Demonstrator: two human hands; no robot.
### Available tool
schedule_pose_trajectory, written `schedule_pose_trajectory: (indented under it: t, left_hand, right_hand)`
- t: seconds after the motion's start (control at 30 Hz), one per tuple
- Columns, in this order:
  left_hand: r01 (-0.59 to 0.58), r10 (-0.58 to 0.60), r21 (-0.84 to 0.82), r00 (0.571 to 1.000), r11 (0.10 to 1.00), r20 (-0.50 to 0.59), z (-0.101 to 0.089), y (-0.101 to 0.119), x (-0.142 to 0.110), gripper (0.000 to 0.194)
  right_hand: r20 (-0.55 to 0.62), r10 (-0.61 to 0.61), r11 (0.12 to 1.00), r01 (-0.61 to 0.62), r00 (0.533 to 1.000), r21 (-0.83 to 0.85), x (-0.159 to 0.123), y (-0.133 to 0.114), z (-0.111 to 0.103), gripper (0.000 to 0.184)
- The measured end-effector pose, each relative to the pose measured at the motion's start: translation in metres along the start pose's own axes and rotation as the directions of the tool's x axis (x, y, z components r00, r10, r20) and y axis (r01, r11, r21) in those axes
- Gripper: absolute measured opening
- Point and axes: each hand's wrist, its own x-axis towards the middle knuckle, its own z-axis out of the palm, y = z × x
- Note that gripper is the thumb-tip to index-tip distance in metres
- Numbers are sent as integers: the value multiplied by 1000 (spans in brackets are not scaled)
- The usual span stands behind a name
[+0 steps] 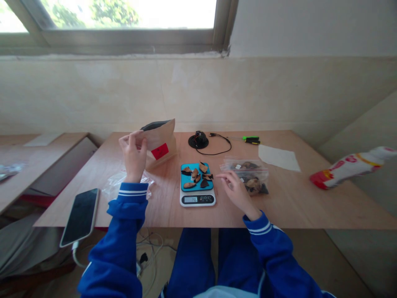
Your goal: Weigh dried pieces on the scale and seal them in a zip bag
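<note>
My left hand (pixel 135 149) grips the upper left edge of a brown paper bag (pixel 159 142), which stands with its dark mouth gaping and a red label on its front. A small digital scale (pixel 197 198) with a blue top lies in front of me. Several dried brown and black pieces (pixel 194 174) are spread on its platform, and its display reads about 146, hard to make out. Just right of the platform, my right hand (pixel 234 186) hovers with its fingers loosely extended and nothing visible in them. Beside it lie zip bags (pixel 256 182) holding similar dark pieces.
Crumpled clear plastic bags (pixel 113 184) lie under my left forearm. A phone (pixel 80 217) with a cable overhangs the front left edge. Behind the scale are a round black device (pixel 198 140) with a cable and a green-black screwdriver (pixel 250 140). White paper (pixel 279 158) and a bottle (pixel 350 167) are right.
</note>
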Motion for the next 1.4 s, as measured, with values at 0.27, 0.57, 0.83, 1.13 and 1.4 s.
schedule_pose_trajectory:
  t: [0.27, 0.57, 0.83, 1.13, 1.4]
  left_hand:
    - [58, -60, -51, 997, 997, -39, -15, -1, -12, 37]
    - [256, -254, -68, 967, 964, 34, -35, 1, -72, 24]
    - [318, -304, -100, 944, 943, 129, -38, -14, -127, 14]
    - [-64, 65, 17, 996, 998, -56, -26, 39, -42, 30]
    - [-276, 240, 210, 954, 938, 180, 3, 43, 11, 45]
  right_hand:
    - [-60, 74, 997, -73, 995, 26, -18, -6, -19, 24]
    - [-125, 229, 969, -214, 965, 122, -47, 7, -26, 25]
    - [-63, 220, 969, -211, 973, 126, -46, 4, -18, 25]
    - [4, 205, 974, -204, 979, 103, -48, -2, -11, 25]
    - [-9, 183, 975, -180, 983, 134, -43, -11, -18, 25]
